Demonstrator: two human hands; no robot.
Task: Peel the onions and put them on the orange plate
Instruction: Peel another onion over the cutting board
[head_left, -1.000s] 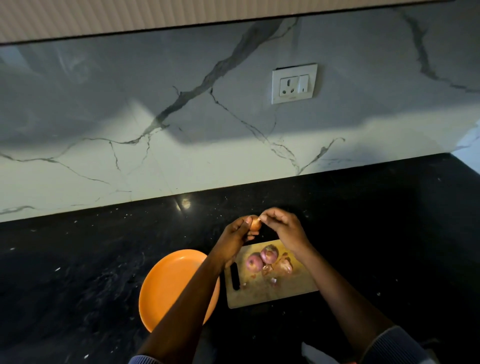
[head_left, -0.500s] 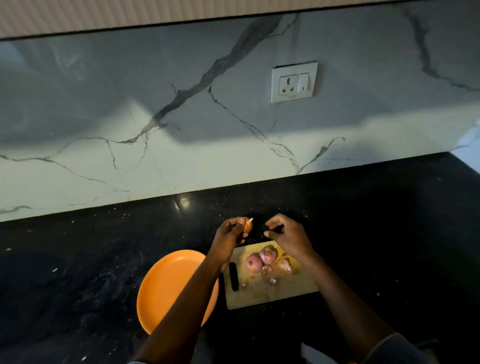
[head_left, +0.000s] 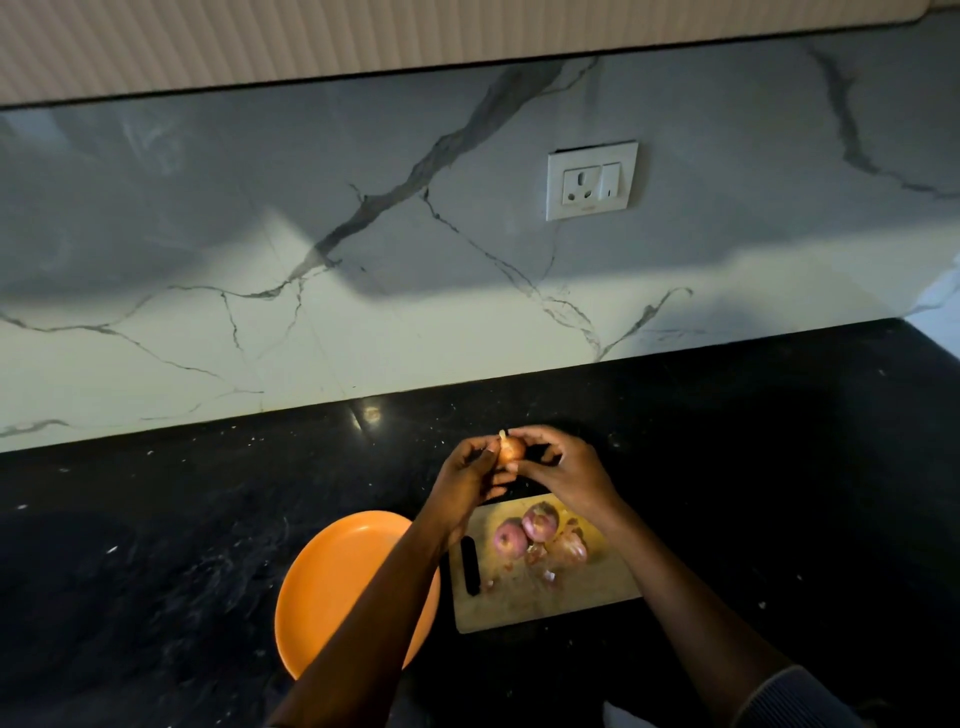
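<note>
- Since before, right hand (head_left: 566, 470) came back to touch the onion (head_left: 511, 450).
- Left hand (head_left: 467, 475) holds it; right pinches its dry, light, crackly skin near the top.

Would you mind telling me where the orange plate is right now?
In the head view, the orange plate sits on the black counter at lower centre, just left of the wooden cutting board, partly hidden under the left forearm.
</note>
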